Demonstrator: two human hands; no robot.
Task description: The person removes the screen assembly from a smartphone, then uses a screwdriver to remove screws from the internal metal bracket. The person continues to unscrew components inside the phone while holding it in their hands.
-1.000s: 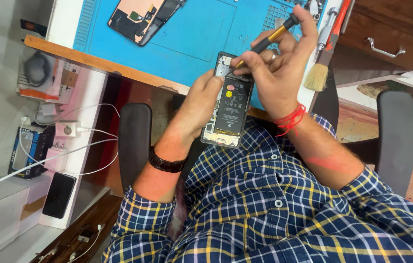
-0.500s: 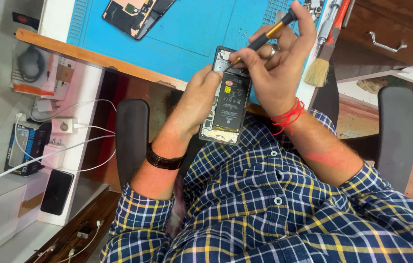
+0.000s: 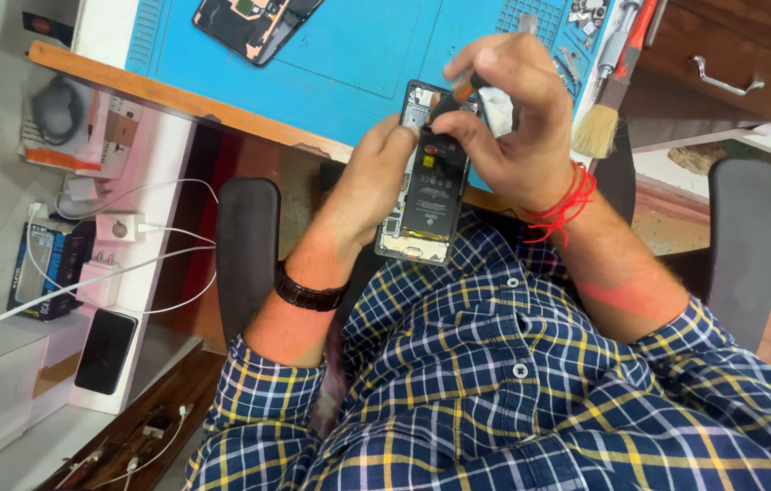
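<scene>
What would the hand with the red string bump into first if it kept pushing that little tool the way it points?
Most likely the opened phone. The right hand aims its tool at the phone's top end, which the left hand holds. The tip looks almost touching, though depth is unclear.

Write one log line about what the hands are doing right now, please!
left hand: holds opened phone | right hand: pinches small tool at phone's top end | nearby: blue mat, brush

Right hand [image 3: 513,127] covers most of the screwdriver [image 3: 458,95], so you can't see the tip. Left hand [image 3: 381,177] hides the opened phone's [image 3: 426,186] left edge. The back cover [image 3: 254,23] up top is cropped, and the small parts [image 3: 585,14] are too tiny to tell.
</scene>
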